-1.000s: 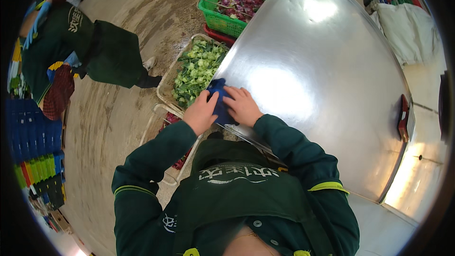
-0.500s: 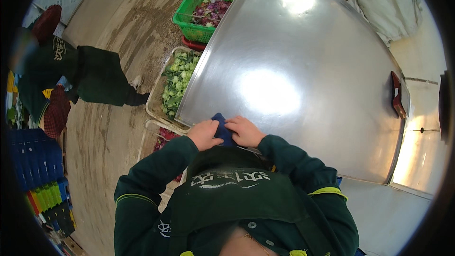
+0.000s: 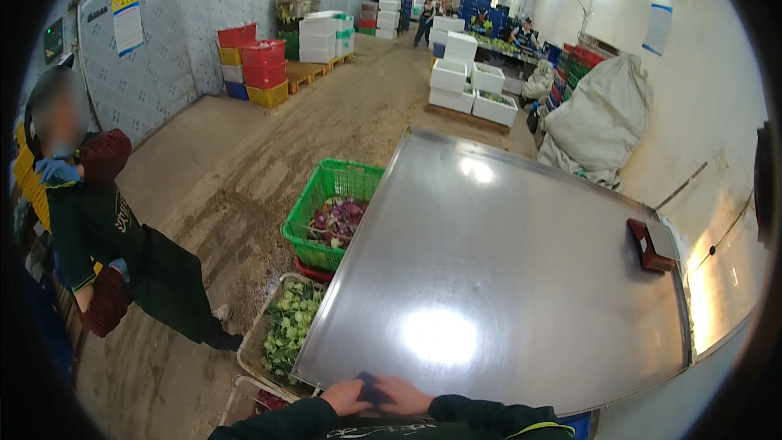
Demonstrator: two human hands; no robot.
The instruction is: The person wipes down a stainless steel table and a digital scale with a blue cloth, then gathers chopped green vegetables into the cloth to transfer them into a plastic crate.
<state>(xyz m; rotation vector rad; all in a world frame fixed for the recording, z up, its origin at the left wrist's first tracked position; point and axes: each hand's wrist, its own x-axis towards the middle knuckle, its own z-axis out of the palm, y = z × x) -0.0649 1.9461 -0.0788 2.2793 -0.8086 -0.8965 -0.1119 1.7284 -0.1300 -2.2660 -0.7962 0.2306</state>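
At the near edge of the metal table, a bunched dark blue cloth sits between my two hands. Its exact kind is hard to make out. My left hand grips it from the left, fingers curled against it. From the other side my right hand holds it, with the fingers pressed onto it. My forearms in dark green sleeves come in low in the picture. Just left of my left hand stands a pale crate with green vegetable leaves in it.
Beyond it, a green crate holds purple leaves. A co-worker in a dark apron stands at the left. A small scale sits on the table's right side. White foam boxes, stacked crates and a covered heap lie farther off.
My view has tilted up, so the hands and table sit lower and the far room shows. Both hands still hold the cloth. The co-worker's raised hand now shows near the head.
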